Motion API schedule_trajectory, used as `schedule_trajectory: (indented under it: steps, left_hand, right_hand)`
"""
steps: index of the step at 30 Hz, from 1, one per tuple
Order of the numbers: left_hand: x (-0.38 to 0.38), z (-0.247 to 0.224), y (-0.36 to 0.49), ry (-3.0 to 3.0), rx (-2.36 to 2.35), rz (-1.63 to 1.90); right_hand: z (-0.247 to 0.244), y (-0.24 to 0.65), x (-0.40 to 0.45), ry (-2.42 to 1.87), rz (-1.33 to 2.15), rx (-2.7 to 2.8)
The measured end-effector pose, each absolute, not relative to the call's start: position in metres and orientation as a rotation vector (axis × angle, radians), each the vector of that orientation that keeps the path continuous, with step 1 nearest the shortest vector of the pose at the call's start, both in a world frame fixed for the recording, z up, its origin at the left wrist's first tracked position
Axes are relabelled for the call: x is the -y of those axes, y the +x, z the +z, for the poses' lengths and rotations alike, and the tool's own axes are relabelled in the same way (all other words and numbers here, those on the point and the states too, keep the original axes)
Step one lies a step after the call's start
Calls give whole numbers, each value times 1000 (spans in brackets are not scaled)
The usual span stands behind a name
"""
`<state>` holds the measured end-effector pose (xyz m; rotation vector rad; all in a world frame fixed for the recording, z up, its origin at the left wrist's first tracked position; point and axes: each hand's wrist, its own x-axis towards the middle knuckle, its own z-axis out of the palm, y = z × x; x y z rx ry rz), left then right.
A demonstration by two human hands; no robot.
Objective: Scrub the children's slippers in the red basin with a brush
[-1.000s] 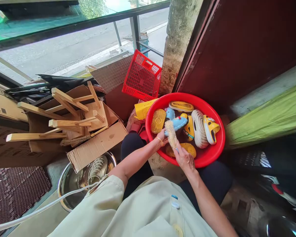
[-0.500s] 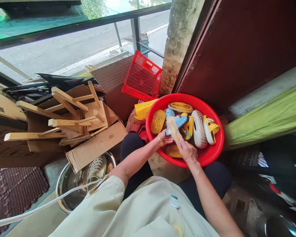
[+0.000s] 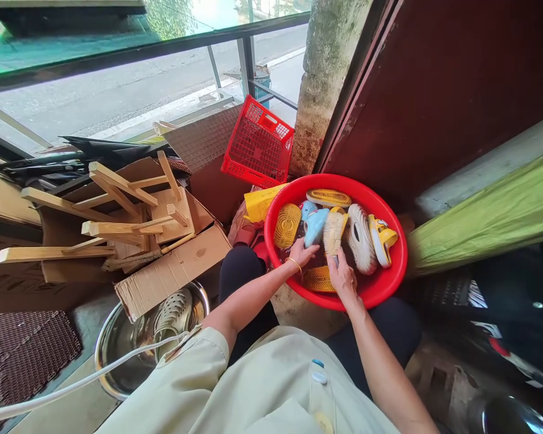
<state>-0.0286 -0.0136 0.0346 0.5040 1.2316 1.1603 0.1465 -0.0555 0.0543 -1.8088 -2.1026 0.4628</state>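
A red basin [image 3: 396, 283] between my knees holds several shoes. Inside it, my left hand [image 3: 302, 253] grips a light blue shoe [image 3: 315, 225] near its lower end. My right hand [image 3: 342, 274] is wrapped round the handle of a scrub brush [image 3: 333, 232], whose pale bristles face up, just right of the blue shoe. Around them lie a yellow sole [image 3: 288, 225] at the left, another yellow-soled shoe [image 3: 328, 198] at the back, a pale shoe [image 3: 361, 238] and a yellow-and-white shoe [image 3: 382, 241] at the right. One more yellow sole [image 3: 319, 279] rests near the front rim.
A red plastic crate [image 3: 257, 144] stands behind the basin. To the left, an upturned wooden stool [image 3: 131, 211] sits on cardboard [image 3: 176, 271]. A metal bowl [image 3: 106, 349] with a pale clog [image 3: 174, 313] is by my left side, crossed by a white hose [image 3: 81, 375].
The brush has moved right, off the blue shoe, and lies beside it. My left hand has turned the blue shoe more upright.
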Motion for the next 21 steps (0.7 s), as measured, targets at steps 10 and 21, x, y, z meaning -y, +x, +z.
schedule_trajectory:
  steps: [10, 21]
  left_hand:
    - [13, 44, -57, 336, -942, 915]
    - [11, 35, -54, 136, -1036, 885]
  right_hand:
    - [76, 168, 5, -1999, 256, 2147]
    - [68, 167, 30, -1796, 179, 2434]
